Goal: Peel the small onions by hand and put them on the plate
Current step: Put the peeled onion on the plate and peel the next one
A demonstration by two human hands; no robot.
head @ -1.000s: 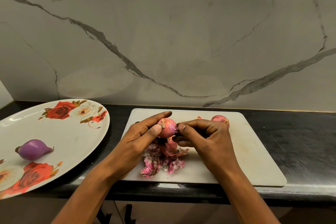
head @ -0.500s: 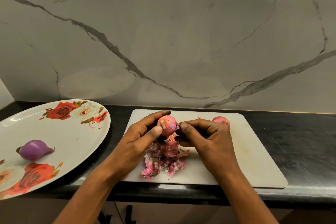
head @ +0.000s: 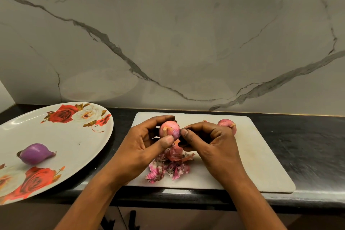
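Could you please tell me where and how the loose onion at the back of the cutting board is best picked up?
Probably across its round belly, thumb and fingers on opposite sides, coming from above. The loose onion lies on the cutting board with its dry tip towards the right, and the right hand hides its near-left side.

Pink onion (head: 169,130) between left hand (head: 138,147) and right hand (head: 211,145) above peels (head: 168,170); purple onion (head: 34,153) on plate (head: 78,136) at nine o'clock.
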